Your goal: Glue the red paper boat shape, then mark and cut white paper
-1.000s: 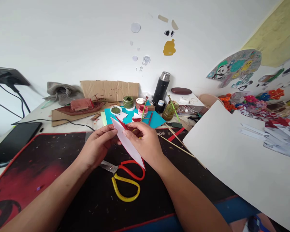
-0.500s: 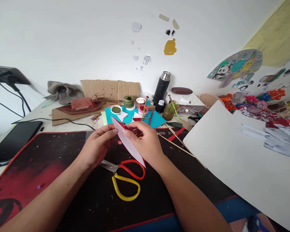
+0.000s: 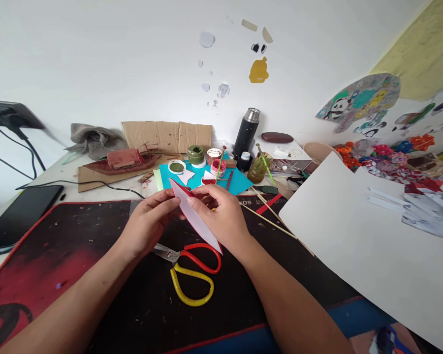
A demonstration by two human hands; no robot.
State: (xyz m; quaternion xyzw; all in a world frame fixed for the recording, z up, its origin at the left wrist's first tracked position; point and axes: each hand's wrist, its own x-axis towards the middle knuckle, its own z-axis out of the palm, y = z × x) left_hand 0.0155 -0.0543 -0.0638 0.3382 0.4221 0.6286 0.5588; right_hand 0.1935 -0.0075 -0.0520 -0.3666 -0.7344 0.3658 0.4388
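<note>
Between both hands is a folded piece of paper [image 3: 197, 216], white on the side facing me with red along its edges, narrow and pointed at its ends. My left hand [image 3: 153, 216] pinches its left edge near the upper end, thumb on the white face. On the other side my right hand [image 3: 223, 211] grips it with the thumb pressed on the white face; its other fingers are partly behind the paper. Below them, scissors [image 3: 192, 273] with one red and one yellow handle lie on the dark mat [image 3: 133, 305], blades partly under my left hand.
Behind the hands stand open paint jars [image 3: 196, 154] on blue paper [image 3: 166, 172], and a black thermos [image 3: 246, 132]. A model boat [image 3: 123, 162] is at the left, near a phone [image 3: 22, 216]. Thin sticks [image 3: 273, 223] and a large white sheet [image 3: 354, 246] lie right.
Both hands keep their hold on the folded paper, nearly unmoved. The whole view has shifted very slightly.
</note>
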